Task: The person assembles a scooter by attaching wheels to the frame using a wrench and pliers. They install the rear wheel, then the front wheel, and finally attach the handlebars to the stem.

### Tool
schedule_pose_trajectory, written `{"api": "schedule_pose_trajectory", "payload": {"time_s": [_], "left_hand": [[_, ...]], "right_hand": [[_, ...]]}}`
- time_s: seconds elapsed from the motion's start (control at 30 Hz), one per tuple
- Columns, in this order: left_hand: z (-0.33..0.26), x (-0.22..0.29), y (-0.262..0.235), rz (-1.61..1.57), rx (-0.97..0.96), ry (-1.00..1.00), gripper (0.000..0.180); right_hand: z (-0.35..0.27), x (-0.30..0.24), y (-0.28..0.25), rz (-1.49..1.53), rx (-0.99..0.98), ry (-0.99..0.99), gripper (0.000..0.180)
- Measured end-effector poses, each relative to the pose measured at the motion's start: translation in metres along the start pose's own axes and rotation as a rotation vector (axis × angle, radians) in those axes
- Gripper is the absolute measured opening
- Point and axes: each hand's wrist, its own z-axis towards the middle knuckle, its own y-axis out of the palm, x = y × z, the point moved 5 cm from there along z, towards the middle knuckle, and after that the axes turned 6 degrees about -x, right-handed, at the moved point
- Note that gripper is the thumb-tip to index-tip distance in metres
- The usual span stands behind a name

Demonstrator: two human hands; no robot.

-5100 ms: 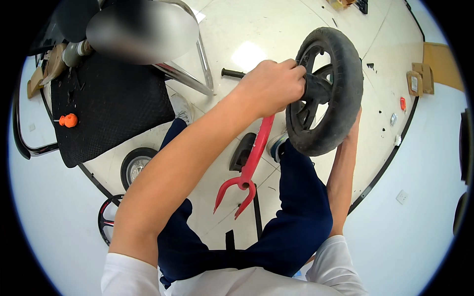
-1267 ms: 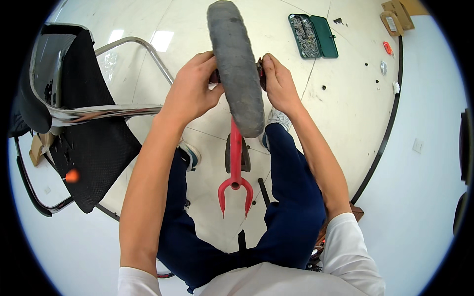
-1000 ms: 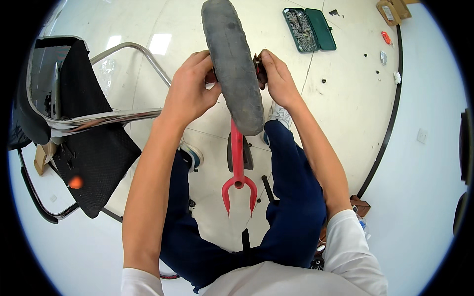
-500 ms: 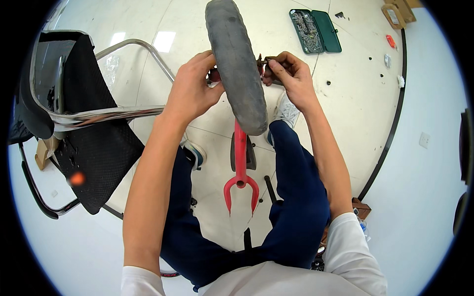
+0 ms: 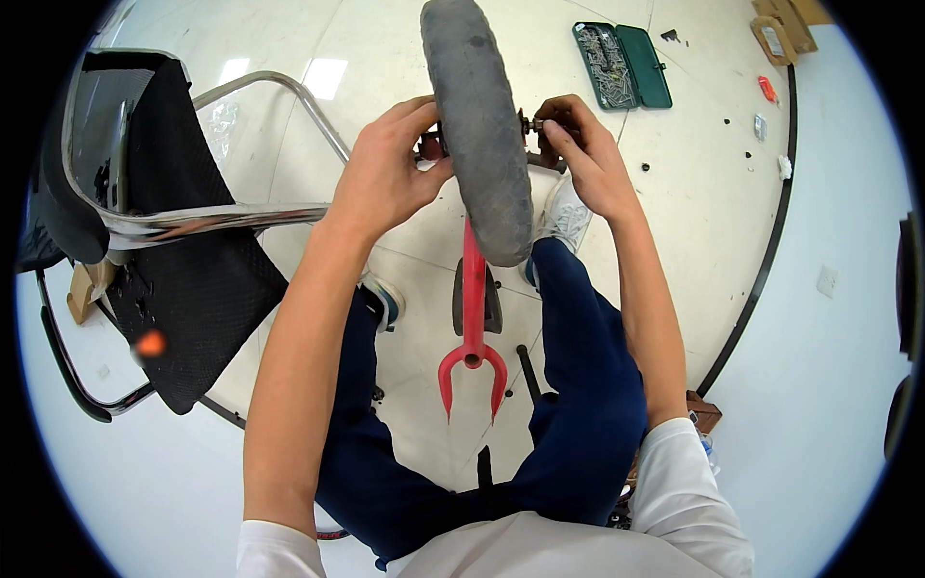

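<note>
A small wheel with a worn black tyre (image 5: 479,125) stands upright in front of me, above a red frame (image 5: 473,299) whose fork points toward me. My left hand (image 5: 395,169) curves round the wheel's left side near the hub, with its fingertips partly hidden by the tyre and a dark red part (image 5: 431,145). On the other side, my right hand (image 5: 588,149) is closed, thumb and fingers pinching the outer end of the metal axle (image 5: 528,125). What exactly sits at their tips is too small to make out. Part of the frame behind the tyre is hidden.
An open green case (image 5: 644,67) of small metal hardware lies on the tiled floor at the far right. A black mesh chair (image 5: 193,279) with chrome tubing stands close on my left. Cardboard boxes (image 5: 788,29) and small loose parts lie along the right wall.
The wheel appears slightly farther right in view, and both hands have shifted with it. My right fingers have closed in differently around the axle end.
</note>
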Motion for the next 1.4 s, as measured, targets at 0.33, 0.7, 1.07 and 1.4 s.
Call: {"api": "schedule_pose_trajectory", "payload": {"time_s": [0.33,0.7,1.07,1.4], "left_hand": [[-0.003,-0.002,-0.013,0.152,-0.051,-0.136,0.031],[0.003,0.005,-0.006,0.3,0.0,-0.131,0.012],[0.002,0.003,-0.005,0.262,0.012,-0.115,0.011],[0.001,0.002,-0.007,0.258,-0.002,-0.124,0.011]], "right_hand": [[-0.003,-0.01,0.009,-0.263,-0.041,0.017,0.024],[-0.003,-0.009,0.011,-0.302,-0.036,-0.005,0.024],[-0.002,-0.002,0.016,-0.371,-0.018,0.031,0.023],[0.002,-0.006,0.008,-0.187,0.034,0.062,0.029]]}}
